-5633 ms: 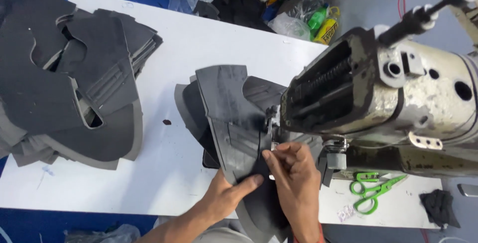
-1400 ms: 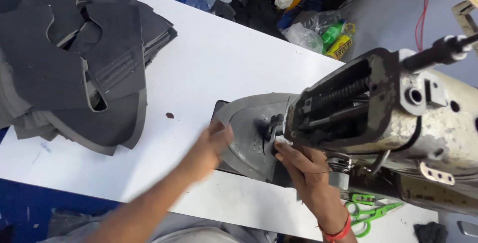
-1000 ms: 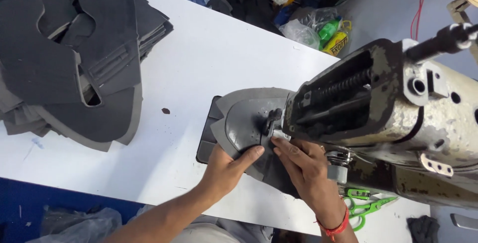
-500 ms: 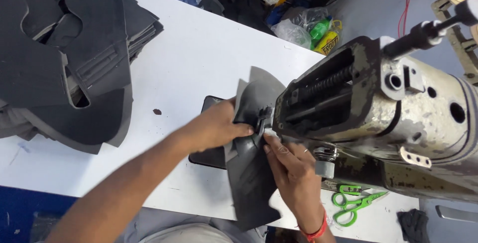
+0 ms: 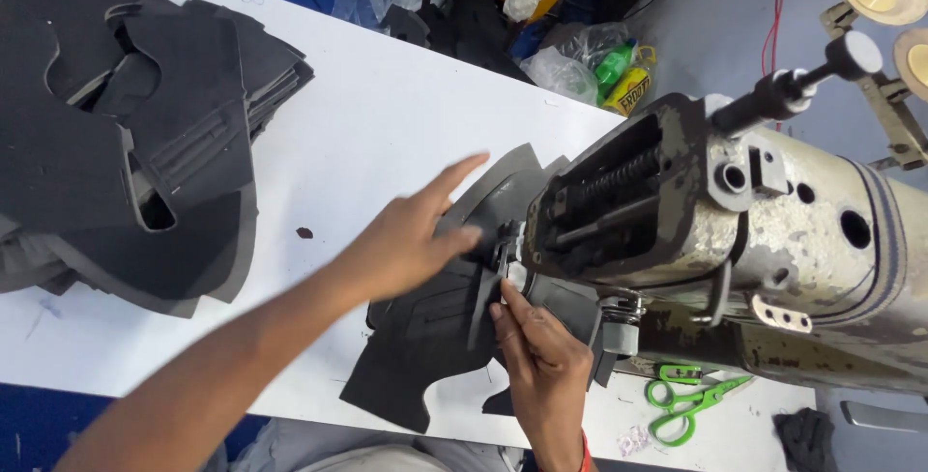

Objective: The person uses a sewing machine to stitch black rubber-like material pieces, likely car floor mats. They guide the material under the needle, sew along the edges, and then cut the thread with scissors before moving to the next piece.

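Looking down from the head view, a person is working a black cut piece [image 5: 440, 322] at a worn grey sewing machine [image 5: 735, 230] on a white worktop [image 5: 367, 134]. The piece is lying flat on the worktop, its far edge running under the machine's head, its near corner reaching toward the worktop's front edge.

The left hand [image 5: 406, 240] is reaching across the piece toward the needle area, palm down, its fingers [image 5: 454, 177] spread and stretched out, with the forefinger lifting free and the others resting on the black material.

The right hand [image 5: 541, 366] is lying on the piece just below the machine's head, its fingers [image 5: 507, 303] pressed together and pointing up at the needle area; whether they are pinching the material's edge cannot be told.

At the left of the worktop, a stack of black pieces [image 5: 126, 134] is sitting well apart from the hands. Green scissors [image 5: 691, 400] are lying near the front edge, to the right of the right hand, under the machine's body.
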